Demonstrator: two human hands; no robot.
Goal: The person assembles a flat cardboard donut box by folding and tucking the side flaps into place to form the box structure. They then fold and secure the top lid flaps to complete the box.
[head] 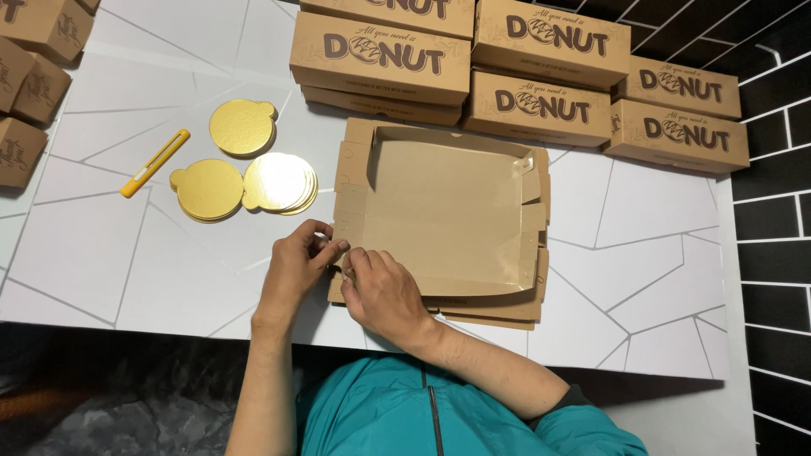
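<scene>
Flat brown carton (pixel 439 219) lies mid-worktop (pixel 642 279), right of the gold discs (pixel 245 181). Left hand (pixel 296 266) and right hand (pixel 380 291) pinch its near-left corner flap, grips closed. Advice: crease along the score, keep walls square.

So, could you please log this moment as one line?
left hand: pinching near-left corner flap | right hand: on same corner | flat brown cardboard box blank: half-folded | white table

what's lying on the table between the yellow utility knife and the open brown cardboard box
In the head view, gold round cake boards lie between the yellow utility knife and the open brown cardboard box, on the white table.
</scene>
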